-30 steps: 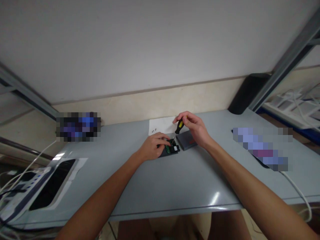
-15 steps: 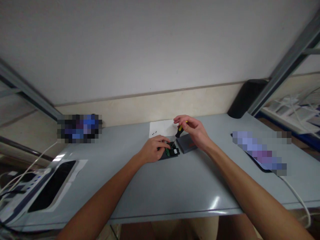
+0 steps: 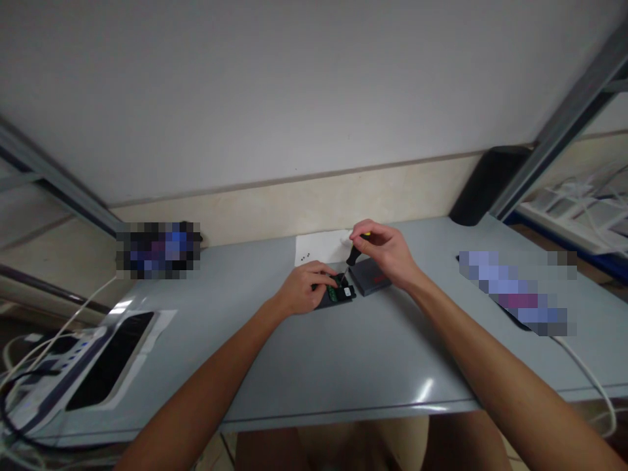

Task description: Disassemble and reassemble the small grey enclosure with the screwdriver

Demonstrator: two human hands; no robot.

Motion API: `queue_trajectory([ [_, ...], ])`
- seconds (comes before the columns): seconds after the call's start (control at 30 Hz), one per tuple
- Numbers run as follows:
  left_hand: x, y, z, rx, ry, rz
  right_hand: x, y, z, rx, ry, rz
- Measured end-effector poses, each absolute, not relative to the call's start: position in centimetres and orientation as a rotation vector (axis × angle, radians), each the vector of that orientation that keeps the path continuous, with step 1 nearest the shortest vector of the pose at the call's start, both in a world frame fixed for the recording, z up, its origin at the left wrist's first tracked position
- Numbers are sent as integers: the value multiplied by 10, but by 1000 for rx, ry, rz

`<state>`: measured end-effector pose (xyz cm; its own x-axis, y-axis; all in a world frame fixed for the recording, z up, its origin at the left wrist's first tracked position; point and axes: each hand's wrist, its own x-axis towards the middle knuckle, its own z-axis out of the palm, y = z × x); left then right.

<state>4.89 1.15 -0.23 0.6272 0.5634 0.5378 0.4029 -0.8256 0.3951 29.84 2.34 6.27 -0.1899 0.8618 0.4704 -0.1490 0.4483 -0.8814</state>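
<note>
My left hand (image 3: 308,288) is closed on the left part of a flat, dark opened device with a green circuit board (image 3: 333,294). Its fingertips press on the board's top, and the palm covers the device's left end. In my right hand (image 3: 387,252) is a small screwdriver (image 3: 352,256) with a black and yellow handle, gripped between thumb and fingers. Its thin shaft slants down to the board close to my left fingertips; the exact contact of the tip is too small to make out. A dark grey flat case (image 3: 369,278) lies just right of the board, partly under my right hand.
Behind the device, white paper (image 3: 318,247) carries several tiny dark screws (image 3: 305,257). A black phone-like slab (image 3: 112,360) and a power strip (image 3: 59,383) lie at the left. A black cylinder (image 3: 488,186) stands back right. A blurred-out screen (image 3: 515,291) with a white cable lies right.
The fingers of my right hand have curled closer around the screwdriver handle. My left hand stays on the device. The whole view has shifted slightly.
</note>
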Motion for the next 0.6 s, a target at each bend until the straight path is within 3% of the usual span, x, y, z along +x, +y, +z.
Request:
queue_trajectory([
  [0.6,48,12,-1,2615,818,939,294,22,63,-585,-1475,1132],
])
